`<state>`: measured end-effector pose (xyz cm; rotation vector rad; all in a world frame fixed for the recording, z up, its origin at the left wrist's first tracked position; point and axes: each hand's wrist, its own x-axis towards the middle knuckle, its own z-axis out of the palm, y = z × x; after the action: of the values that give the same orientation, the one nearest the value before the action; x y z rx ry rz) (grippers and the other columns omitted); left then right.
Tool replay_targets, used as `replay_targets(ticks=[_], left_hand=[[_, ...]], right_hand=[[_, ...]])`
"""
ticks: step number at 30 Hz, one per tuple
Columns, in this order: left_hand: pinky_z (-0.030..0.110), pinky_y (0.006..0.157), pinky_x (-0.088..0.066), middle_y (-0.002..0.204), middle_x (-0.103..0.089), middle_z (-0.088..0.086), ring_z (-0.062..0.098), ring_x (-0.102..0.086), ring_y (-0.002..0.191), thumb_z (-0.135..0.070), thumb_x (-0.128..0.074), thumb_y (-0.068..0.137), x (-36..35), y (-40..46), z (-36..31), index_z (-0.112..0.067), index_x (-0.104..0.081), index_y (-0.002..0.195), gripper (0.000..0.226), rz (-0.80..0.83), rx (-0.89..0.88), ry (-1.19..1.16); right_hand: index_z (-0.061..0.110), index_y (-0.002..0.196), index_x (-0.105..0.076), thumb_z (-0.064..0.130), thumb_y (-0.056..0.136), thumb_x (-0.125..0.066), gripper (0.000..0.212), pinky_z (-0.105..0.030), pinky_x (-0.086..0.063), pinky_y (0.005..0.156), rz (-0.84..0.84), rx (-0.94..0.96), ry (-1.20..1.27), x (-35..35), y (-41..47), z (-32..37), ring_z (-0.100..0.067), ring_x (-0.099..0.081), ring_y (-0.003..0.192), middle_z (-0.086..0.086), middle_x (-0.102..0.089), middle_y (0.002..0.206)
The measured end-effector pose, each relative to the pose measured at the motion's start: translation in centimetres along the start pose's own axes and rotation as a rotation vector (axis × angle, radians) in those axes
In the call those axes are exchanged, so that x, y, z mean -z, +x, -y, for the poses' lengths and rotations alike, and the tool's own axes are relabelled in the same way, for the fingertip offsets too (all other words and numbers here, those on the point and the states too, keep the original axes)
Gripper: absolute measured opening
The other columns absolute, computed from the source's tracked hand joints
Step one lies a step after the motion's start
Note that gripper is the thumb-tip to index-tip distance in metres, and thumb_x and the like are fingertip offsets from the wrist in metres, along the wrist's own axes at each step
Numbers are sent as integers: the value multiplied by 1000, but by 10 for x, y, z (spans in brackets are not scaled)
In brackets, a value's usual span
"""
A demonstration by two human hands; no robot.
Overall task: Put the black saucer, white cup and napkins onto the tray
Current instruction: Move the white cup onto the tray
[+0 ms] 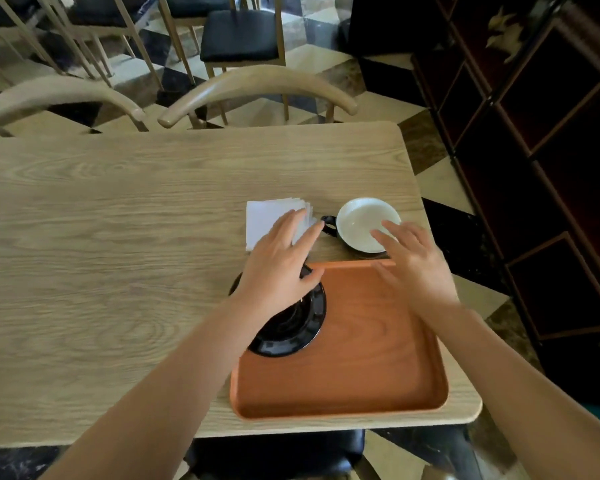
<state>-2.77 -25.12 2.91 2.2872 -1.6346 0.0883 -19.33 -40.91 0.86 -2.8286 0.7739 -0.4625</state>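
Around the pale wooden table (118,209) stand two curved-back wooden chairs (257,88) on the far side, more chairs with black seat pads behind them on a chequered floor, and a dark wooden shelving unit (534,140) off to the right. Nearer, the orange-brown rectangular tray (361,368) lies at the table's near right corner, its long sides running away from the viewer. Resting over the tray's far left corner, half on the tray and half out over the table, is the glossy round black saucer (291,327), partly hidden by the left forearm that crosses above it. Just beyond the tray's far rim sits the white cup with a dark outside (366,223), upright and empty, its dark handle pointing left toward the stack of white square paper napkins (271,220), which lies flat on the table with its right edges fanned. The left hand (281,268) is spread, fingers open, its fingertips over the right part of the napkins; it grasps nothing. The right hand (416,268) is likewise open, fingers stretched over the cup's near rim, gripping nothing. No writing or label can be read anywhere.
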Motion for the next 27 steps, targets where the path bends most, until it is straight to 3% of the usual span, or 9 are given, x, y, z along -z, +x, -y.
replay_targets(ticks=[2,5,8,13,19,22,27], left_hand=[[45,79,-52,141,-40,21,34,-41,129,-34,-71,73,-16,25,-10,-12,-44,134,71,106,-72,46],[46,88,-47,149,-26,17,32,-31,134,-38,-65,79,-31,45,-13,-18,-32,141,73,222,-47,94],[45,90,-48,140,-38,14,30,-39,127,-42,-61,82,-38,54,-14,-14,-41,135,64,245,1,45],[47,91,-48,133,-47,12,29,-36,128,-40,-66,79,-49,58,-14,-9,-57,123,55,195,25,-77],[45,82,-53,115,-60,17,34,-56,109,-33,-81,65,-50,48,-20,-5,-67,103,49,31,56,-169],[39,84,-51,110,-63,16,33,-59,104,-32,-83,62,-43,37,-32,-5,-68,99,48,-49,77,-185],[33,82,-51,106,-64,14,29,-62,94,-38,-76,66,-36,8,-49,-8,-69,97,44,-121,71,-191]], right_hand=[[12,111,-65,17,66,-80,48,-47,-54,72,30,13,-69,-3,3,-15,-34,-60,107,-11,-66,118],[10,96,-71,22,60,-83,40,-46,-56,66,32,41,-105,-4,12,-17,-36,-64,99,-12,-69,111],[8,87,-73,19,56,-87,35,-43,-57,60,47,35,-16,-9,14,-21,-34,-69,87,-15,-72,104],[4,84,-71,8,59,-84,29,-41,-57,60,38,83,79,-20,9,-37,-34,-70,82,-19,-71,105],[2,84,-70,5,63,-83,25,-38,-57,68,-35,172,129,-10,5,-41,-30,-70,86,-19,-70,105],[2,89,-69,10,74,-73,17,-40,-59,71,-112,205,149,3,-2,-41,-30,-69,92,-18,-69,110],[2,90,-70,21,84,-57,24,-39,-59,69,-144,264,147,17,-28,-40,-30,-68,94,-17,-69,111]])
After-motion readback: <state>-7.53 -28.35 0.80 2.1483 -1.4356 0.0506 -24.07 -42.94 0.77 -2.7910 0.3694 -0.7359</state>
